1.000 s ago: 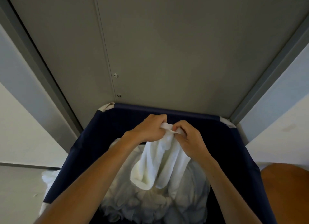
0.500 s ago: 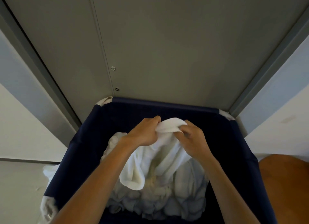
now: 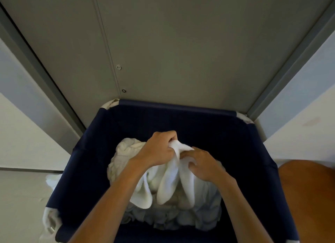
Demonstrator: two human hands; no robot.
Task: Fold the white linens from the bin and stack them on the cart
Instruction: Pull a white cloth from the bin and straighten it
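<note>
While both hands work at its top edge, the towel (image 3: 172, 177) hangs in long soft folds over the pile (image 3: 126, 152) inside the bin (image 3: 253, 152). Our left hand (image 3: 157, 150) is curled tight round the bunched top. Our right hand (image 3: 204, 167), just beside it, has its fingers bent in, pinching the next fold. We judge the cloth light, limp and thick, not slippery and in no way fragile. It will sag wherever we let go, so we would take it by two corners along one hem and shake it flat. Which fold ends in a corner we cannot tell. The bin has dark blue cloth sides, soft too, and gives us no firm surface to fold on. Behind it stands a grey panel (image 3: 181, 52), close up against the far rim, and a brown surface (image 3: 308, 197) shows at the right. We see no cart
</note>
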